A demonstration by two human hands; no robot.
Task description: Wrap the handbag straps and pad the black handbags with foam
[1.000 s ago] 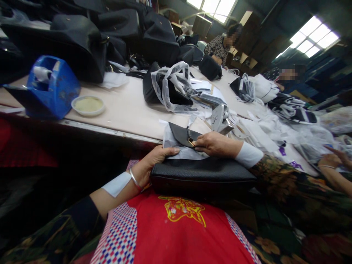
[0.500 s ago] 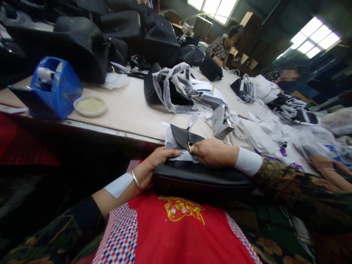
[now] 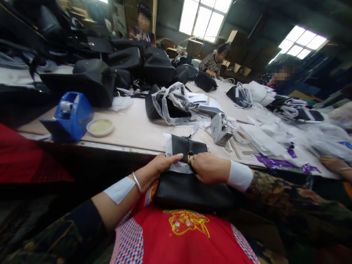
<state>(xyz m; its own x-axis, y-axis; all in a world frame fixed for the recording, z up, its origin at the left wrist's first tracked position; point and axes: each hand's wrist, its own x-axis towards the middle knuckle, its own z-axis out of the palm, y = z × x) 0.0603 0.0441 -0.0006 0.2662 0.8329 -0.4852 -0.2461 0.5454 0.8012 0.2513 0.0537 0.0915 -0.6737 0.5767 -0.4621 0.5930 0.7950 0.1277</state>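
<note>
A black leather handbag lies on my lap against a red apron. Its flap stands up over white tissue paper, with a gold clasp at its lower edge. My left hand lies on the bag's left end, fingers stretched onto the paper. My right hand is curled over the bag's top, fingertips pinched at the clasp. White bands wrap both wrists; the left wrist also has a metal bangle.
The long table ahead carries a blue tape dispenser, a small dish of paste, a bag in clear plastic, white wrappers and purple tags. Black handbags are piled at the back left. Other people work further along; another person's hand rests at right.
The view has tilted up. The flap has swung from leaning left to nearly upright, and both my hands have drawn closer together at the clasp.
</note>
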